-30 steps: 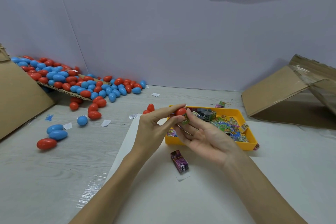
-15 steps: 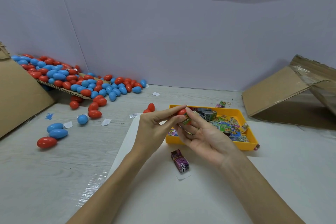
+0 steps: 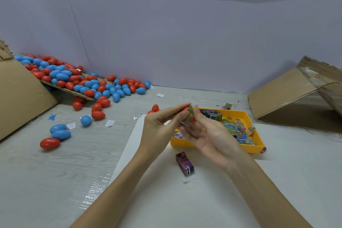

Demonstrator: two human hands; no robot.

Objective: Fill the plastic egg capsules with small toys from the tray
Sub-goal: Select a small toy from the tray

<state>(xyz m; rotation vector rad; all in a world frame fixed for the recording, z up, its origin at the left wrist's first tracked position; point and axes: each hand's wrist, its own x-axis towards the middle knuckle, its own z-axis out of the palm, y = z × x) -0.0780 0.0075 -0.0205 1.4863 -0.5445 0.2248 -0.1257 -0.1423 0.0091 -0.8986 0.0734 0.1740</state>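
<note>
My left hand pinches the top half of a red egg capsule between thumb and fingertips. My right hand holds the lower red half, mostly hidden, with a small green toy packet sticking out between the halves. Both hands meet just above the near left corner of the yellow tray, which holds several small colourful toy packets. A purple toy box lies on the white sheet in front of the tray.
A heap of red and blue eggs spills off a cardboard flap at the back left; loose eggs lie on the table. One red egg lies behind my left hand. Cardboard boxes stand at the left and right.
The green packet now shows more plainly between the two red halves. My hands have stayed in nearly the same place, fingers shifting slightly around the egg.
</note>
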